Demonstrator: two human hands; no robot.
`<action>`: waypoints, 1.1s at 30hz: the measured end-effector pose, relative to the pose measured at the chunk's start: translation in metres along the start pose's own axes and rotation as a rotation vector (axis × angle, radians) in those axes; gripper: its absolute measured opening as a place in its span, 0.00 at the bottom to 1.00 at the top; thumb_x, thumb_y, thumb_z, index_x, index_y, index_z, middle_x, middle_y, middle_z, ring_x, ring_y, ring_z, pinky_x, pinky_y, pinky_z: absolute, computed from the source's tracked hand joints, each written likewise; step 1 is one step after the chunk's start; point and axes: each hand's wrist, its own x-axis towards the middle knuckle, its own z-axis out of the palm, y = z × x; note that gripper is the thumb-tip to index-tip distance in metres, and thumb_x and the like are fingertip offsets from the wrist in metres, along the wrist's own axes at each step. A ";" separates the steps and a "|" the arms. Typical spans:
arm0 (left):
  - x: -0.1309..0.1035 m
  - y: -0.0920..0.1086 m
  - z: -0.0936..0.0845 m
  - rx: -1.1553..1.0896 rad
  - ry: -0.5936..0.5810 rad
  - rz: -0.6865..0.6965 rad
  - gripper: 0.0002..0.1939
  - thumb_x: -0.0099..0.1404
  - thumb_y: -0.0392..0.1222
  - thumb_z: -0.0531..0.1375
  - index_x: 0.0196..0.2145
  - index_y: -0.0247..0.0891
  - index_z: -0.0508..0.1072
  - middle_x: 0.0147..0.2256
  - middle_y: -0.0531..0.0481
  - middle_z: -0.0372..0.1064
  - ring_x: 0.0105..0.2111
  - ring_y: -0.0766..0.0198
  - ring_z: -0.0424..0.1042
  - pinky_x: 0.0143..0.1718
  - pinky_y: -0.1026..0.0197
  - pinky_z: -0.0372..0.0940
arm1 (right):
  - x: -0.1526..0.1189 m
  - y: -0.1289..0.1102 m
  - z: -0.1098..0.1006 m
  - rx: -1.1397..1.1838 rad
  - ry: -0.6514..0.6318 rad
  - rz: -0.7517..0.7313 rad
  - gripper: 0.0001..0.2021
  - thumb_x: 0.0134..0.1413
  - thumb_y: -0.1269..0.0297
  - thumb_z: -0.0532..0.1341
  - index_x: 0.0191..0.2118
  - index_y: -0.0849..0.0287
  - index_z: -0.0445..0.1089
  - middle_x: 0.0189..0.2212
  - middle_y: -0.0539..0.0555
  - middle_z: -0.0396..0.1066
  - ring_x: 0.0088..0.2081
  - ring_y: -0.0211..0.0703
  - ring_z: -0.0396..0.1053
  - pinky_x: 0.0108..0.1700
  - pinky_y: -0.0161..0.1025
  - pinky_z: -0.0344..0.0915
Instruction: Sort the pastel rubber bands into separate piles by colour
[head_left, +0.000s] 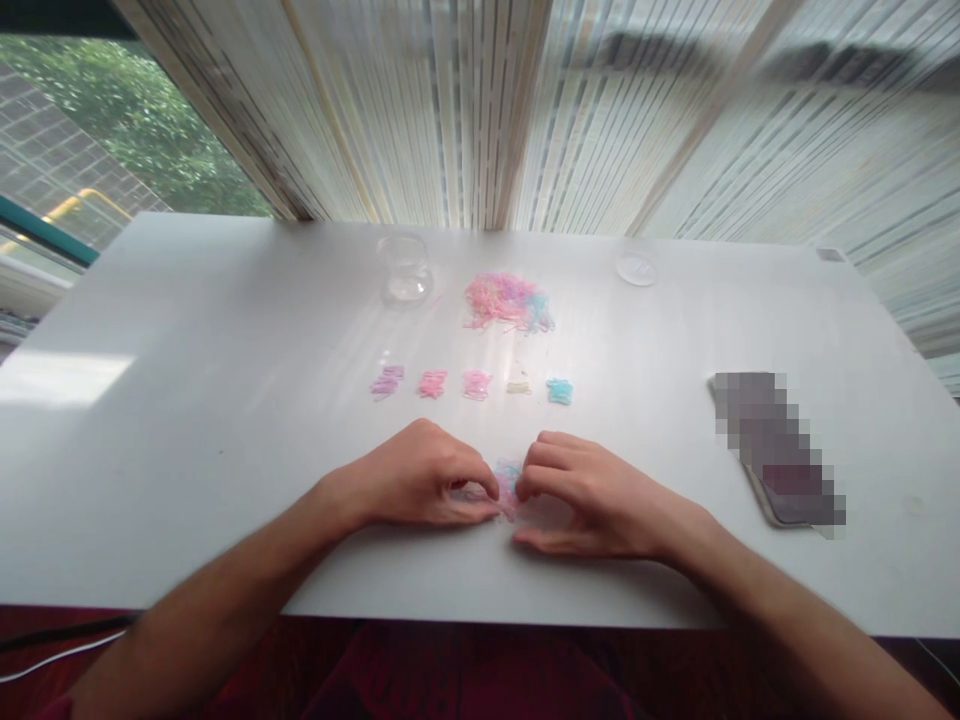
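A small loose pile of pastel elastic bands (509, 480) lies on the white table between my hands. My left hand (431, 478) rests at the pile's left side, its thumb and index fingertip nearly together on some bands. At the right side, my right hand (585, 492) curves over the pile's edge with thumb and fingers apart. Beyond them is a row of sorted bands: purple (388, 382), coral pink (432, 384), light pink (477, 385), pale yellow (518, 384) and turquoise (559, 390). What lies under my fingers is partly hidden.
A larger mixed heap of bands (508, 302) sits farther back. Behind the row stand a clear container (407, 285) at left and a clear round lid (637, 267) at right. A phone (776, 450), partly pixelated, lies to the right. Striped blinds (480, 110) border the table's far edge.
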 end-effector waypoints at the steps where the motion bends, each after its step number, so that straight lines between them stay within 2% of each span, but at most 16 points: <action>1: 0.000 0.000 -0.001 -0.009 0.010 0.003 0.04 0.64 0.38 0.65 0.33 0.43 0.82 0.24 0.57 0.77 0.22 0.71 0.71 0.26 0.67 0.59 | 0.000 0.000 0.002 -0.023 -0.011 -0.016 0.09 0.62 0.58 0.65 0.38 0.58 0.71 0.32 0.53 0.69 0.35 0.43 0.64 0.36 0.39 0.62; 4: 0.001 -0.001 -0.003 -0.019 0.039 -0.005 0.05 0.64 0.38 0.65 0.32 0.40 0.82 0.23 0.56 0.75 0.20 0.71 0.68 0.24 0.67 0.58 | 0.000 -0.001 0.007 -0.091 -0.008 -0.045 0.07 0.66 0.61 0.62 0.37 0.59 0.71 0.31 0.53 0.69 0.34 0.43 0.63 0.36 0.39 0.61; 9: 0.000 -0.003 -0.007 -0.006 0.053 -0.027 0.07 0.66 0.41 0.64 0.33 0.40 0.82 0.20 0.56 0.70 0.19 0.71 0.62 0.22 0.67 0.55 | 0.002 -0.002 0.009 -0.145 0.033 -0.042 0.11 0.68 0.66 0.57 0.31 0.58 0.70 0.27 0.52 0.67 0.31 0.42 0.61 0.35 0.38 0.59; 15: -0.001 -0.005 -0.011 -0.003 0.054 -0.035 0.08 0.67 0.43 0.64 0.33 0.39 0.82 0.19 0.56 0.67 0.19 0.71 0.59 0.22 0.67 0.54 | 0.002 0.000 0.003 -0.099 0.080 -0.020 0.09 0.66 0.67 0.58 0.33 0.59 0.71 0.28 0.52 0.68 0.31 0.42 0.62 0.35 0.38 0.61; 24: -0.001 -0.008 -0.012 -0.050 0.061 -0.038 0.06 0.66 0.41 0.65 0.35 0.39 0.83 0.19 0.57 0.65 0.19 0.73 0.59 0.22 0.68 0.54 | -0.001 0.009 -0.003 -0.020 0.124 0.023 0.07 0.65 0.68 0.59 0.35 0.60 0.72 0.30 0.53 0.70 0.32 0.41 0.65 0.36 0.37 0.62; 28: -0.001 -0.009 -0.013 -0.059 0.080 -0.035 0.06 0.66 0.40 0.65 0.36 0.38 0.83 0.19 0.57 0.67 0.19 0.73 0.58 0.22 0.68 0.53 | -0.001 0.010 -0.002 -0.019 0.109 0.027 0.07 0.65 0.67 0.59 0.35 0.60 0.73 0.30 0.53 0.71 0.33 0.41 0.65 0.36 0.37 0.62; 33: -0.001 -0.009 -0.011 -0.068 0.104 -0.033 0.06 0.66 0.39 0.64 0.37 0.38 0.83 0.22 0.54 0.73 0.20 0.72 0.61 0.23 0.68 0.55 | -0.001 0.010 0.000 -0.027 0.122 0.023 0.08 0.66 0.62 0.61 0.39 0.60 0.74 0.31 0.54 0.72 0.33 0.42 0.66 0.36 0.38 0.63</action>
